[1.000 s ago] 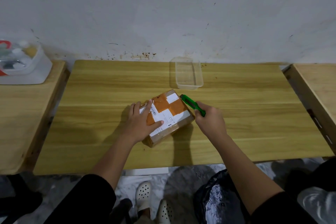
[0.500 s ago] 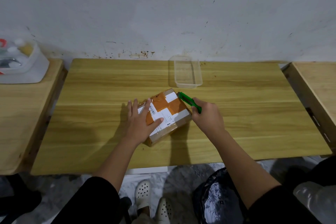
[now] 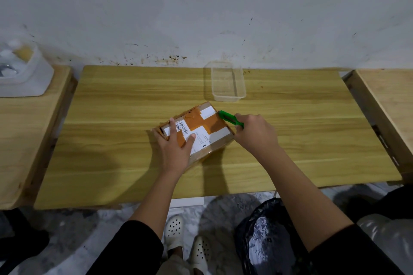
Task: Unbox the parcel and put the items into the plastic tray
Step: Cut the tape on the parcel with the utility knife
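Your left hand (image 3: 176, 152) lies flat, pinning the light, stiff parcel (image 3: 196, 131); your right hand (image 3: 254, 134) is clamped on the green cutter (image 3: 230, 119) at its far edge. Hold the corners.

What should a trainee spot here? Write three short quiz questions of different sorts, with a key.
1. True or false: the tray already holds items.
2. Which hand holds the green cutter? A) left B) right C) neither
3. Fill in: the left hand rests flat on top of the ____.

Key:
1. False; the tray looks empty, and the parcel is still taped shut.
2. B; the right hand grips the cutter at the parcel's far right edge.
3. parcel.
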`<state>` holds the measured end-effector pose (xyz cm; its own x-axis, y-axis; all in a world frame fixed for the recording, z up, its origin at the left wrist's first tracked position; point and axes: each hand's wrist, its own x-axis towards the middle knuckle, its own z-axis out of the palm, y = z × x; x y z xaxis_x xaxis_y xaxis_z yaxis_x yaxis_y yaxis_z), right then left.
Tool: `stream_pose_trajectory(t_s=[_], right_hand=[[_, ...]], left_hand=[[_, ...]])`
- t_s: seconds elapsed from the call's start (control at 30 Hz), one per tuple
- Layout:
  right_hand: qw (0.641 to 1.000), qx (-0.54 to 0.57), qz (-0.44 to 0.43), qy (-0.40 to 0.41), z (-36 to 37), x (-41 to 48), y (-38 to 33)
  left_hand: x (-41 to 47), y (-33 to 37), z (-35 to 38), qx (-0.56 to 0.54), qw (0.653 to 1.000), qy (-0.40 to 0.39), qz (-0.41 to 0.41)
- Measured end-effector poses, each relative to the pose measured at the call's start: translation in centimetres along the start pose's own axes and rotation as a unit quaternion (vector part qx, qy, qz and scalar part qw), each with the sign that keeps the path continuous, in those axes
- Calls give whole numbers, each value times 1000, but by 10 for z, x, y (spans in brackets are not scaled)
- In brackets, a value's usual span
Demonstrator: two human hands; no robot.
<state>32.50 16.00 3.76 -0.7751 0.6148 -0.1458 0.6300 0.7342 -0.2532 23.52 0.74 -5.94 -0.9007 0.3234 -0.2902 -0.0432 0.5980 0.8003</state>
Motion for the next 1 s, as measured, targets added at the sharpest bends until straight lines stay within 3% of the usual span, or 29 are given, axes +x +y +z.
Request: stream_pose_trajectory(t_s=[0.63,0.83,1.0], right_hand=[[999,-33,10,-2,8,-51,27],[993,97,32,51,21,-68,47],[939,315,91,103,25,-65,53]], left_hand=[[2,3,0,9,1000,-9,1],[4,1,-6,17,999,-31,7],[11,-3,-24,55,996,-64,20]])
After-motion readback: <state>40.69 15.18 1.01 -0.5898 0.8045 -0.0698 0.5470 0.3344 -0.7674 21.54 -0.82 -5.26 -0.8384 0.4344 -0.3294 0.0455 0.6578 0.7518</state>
